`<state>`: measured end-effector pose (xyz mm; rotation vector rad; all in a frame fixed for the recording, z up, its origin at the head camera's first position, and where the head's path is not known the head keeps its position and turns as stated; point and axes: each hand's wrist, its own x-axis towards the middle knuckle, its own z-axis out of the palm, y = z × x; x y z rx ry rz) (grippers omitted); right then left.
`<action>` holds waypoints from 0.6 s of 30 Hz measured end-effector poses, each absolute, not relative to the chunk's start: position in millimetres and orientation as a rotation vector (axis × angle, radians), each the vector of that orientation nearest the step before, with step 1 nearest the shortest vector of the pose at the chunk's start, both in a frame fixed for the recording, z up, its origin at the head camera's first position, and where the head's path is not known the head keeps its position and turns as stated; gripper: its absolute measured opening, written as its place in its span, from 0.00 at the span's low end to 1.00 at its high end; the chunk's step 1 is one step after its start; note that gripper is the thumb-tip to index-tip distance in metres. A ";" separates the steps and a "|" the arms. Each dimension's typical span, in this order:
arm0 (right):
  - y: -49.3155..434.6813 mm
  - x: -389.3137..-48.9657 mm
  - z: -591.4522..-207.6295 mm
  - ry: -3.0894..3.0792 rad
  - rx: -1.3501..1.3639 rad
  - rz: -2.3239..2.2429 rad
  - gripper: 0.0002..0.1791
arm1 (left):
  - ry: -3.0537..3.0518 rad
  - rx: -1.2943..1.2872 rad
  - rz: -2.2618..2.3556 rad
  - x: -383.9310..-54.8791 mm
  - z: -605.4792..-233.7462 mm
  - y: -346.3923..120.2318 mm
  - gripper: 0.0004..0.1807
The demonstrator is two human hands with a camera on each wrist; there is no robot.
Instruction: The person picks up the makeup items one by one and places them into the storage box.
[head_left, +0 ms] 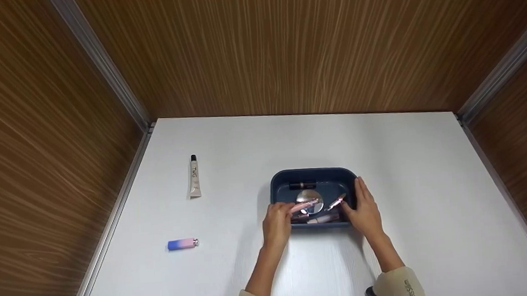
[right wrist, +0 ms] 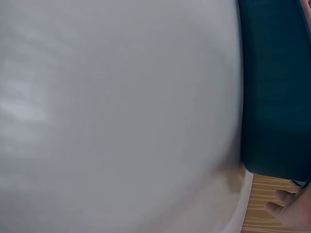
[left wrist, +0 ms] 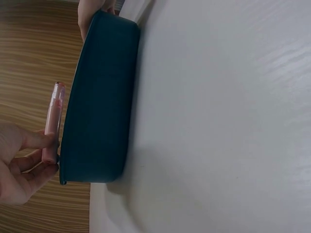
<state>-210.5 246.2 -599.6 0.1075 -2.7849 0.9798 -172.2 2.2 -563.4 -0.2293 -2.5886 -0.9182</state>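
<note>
My left hand (head_left: 277, 222) pinches a pink lip gloss tube (head_left: 304, 206) between thumb and fingers, over the near left part of a dark blue bin (head_left: 316, 225). In the left wrist view the lip gloss stands beside the bin's rim, its clear end away from the fingers. My right hand (head_left: 364, 212) grips the bin's right rim, thumb on the inner side and fingers along the outer wall. Inside the bin lie a round mirror-like disc (head_left: 310, 196), a black tube (head_left: 302, 185), a shiny pink stick (head_left: 337, 202) near the right thumb, and a pale tube (head_left: 322, 219).
On the white table (head_left: 226, 141), a cream squeeze tube with a black cap (head_left: 194, 177) lies to the far left. Nearer, a blue-and-pink lipstick (head_left: 182, 244) lies on its side. A black object (head_left: 372, 295) shows beside the right sleeve. Wood-grain panels (head_left: 285, 50) enclose the table.
</note>
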 end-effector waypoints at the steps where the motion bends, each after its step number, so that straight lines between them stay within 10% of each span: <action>1: 246.1 -210.9 -599.8 -2.784 0.108 0.977 0.43 | -2.592 -0.233 -0.905 -172.6 -563.6 2.7 0.12; 18: 245.1 -209.3 -601.1 -2.803 0.092 0.985 0.43 | -2.602 -0.213 -0.906 -173.9 -570.1 2.8 0.15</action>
